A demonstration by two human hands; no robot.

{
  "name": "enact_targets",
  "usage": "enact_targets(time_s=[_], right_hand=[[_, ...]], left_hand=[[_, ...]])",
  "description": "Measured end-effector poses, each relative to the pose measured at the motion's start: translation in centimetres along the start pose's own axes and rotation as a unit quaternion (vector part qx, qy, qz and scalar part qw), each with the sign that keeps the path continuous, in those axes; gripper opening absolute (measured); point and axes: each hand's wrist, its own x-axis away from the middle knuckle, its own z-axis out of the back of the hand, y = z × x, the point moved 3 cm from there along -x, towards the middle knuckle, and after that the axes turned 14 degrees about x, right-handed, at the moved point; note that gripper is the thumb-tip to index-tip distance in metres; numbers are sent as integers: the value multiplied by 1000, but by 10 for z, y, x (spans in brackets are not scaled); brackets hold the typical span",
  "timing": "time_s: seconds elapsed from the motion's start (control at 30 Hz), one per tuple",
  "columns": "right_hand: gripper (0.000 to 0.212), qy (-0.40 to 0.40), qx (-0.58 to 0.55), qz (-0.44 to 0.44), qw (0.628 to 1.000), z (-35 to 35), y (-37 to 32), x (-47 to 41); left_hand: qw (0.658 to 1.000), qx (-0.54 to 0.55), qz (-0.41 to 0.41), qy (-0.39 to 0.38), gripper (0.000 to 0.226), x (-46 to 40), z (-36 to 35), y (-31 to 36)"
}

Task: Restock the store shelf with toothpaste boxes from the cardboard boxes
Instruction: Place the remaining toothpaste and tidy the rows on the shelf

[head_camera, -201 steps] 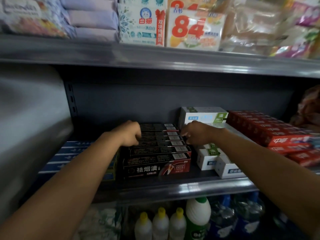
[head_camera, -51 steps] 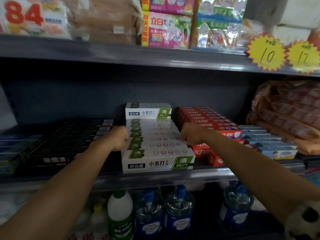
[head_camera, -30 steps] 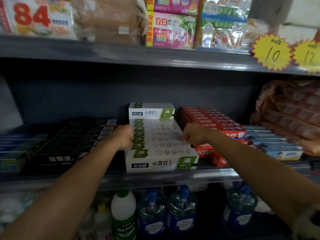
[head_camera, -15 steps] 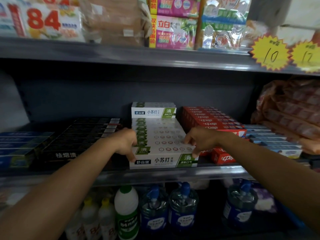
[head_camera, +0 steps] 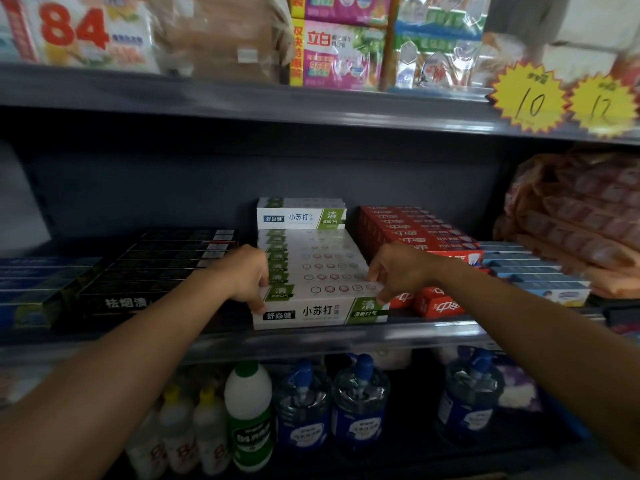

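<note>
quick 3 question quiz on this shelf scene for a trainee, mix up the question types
1. True or false: both hands grip the front white and green toothpaste box.
2. Which stack sits directly beside the right hand? A) red boxes B) black boxes C) water bottles
3. Fill in: the yellow price tags on the upper shelf edge read 10 and ___.

Key
1. True: the left hand holds its left end and the right hand its right end.
2. A, the red boxes.
3. 12
</note>
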Motion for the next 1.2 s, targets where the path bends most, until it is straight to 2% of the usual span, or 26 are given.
enact_targets(time_s=[0.13, 0.33, 0.63, 0.73, 0.9, 1.2], right_hand=[[33, -5, -44, 4, 999, 12, -1, 3], [32, 16, -63, 13, 998, 37, 3, 4], [21, 59, -83, -24, 995, 73, 24, -33], [20, 62, -73, -41, 995, 69, 31, -56], [27, 88, -42, -45, 994, 62, 36, -95], [26, 124, 36, -50, 990, 46, 51, -166]], left_hand=[[1000, -3, 0, 6, 25, 2, 3, 3], [1000, 26, 1, 3, 25, 11, 32, 5], [996, 53, 12, 68, 40, -31, 95, -9], [995, 70, 13, 75, 40, -55, 90, -18], [994, 72, 8, 84, 28, -92, 87, -34], [988, 77, 18, 133, 26, -159, 85, -58]])
